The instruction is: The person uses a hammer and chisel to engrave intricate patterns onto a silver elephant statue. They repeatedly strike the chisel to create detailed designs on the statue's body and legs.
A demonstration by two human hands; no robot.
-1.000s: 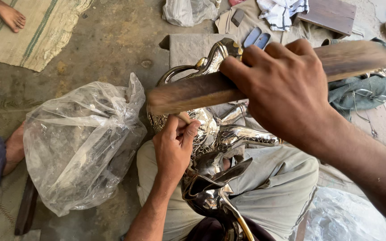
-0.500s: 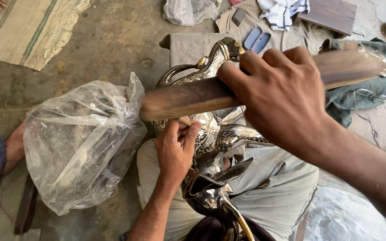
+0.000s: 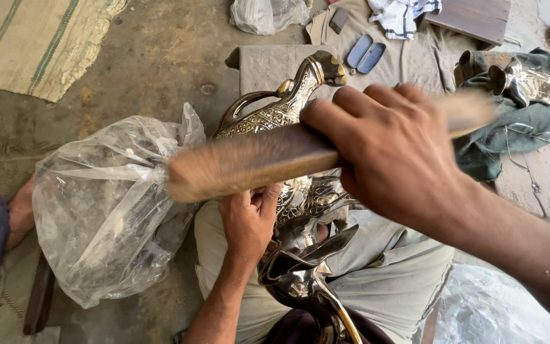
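Observation:
My right hand [image 3: 396, 159] grips a long wooden stick [image 3: 249, 159] held crosswise, blurred by motion, above an ornate shiny metal jug [image 3: 288, 108] with engraved pattern and curved spout. My left hand [image 3: 249, 223] presses against the jug's body from below, fingers curled on the metal. The jug lies across my lap on grey cloth [image 3: 383, 267], its dark polished base [image 3: 300, 280] nearest me. The stick hides the jug's middle.
A crumpled clear plastic bag [image 3: 103, 204] lies left of the jug on the dirt floor. A woven mat [image 3: 39, 44] is at far left. More shiny metal pieces [image 3: 529, 83] rest on dark green cloth at right. Another person's foot [image 3: 20, 213] shows at left.
The stick in my right hand has swung leftward and down across the jug, now blurred. My left hand stays on the jug, lower in view.

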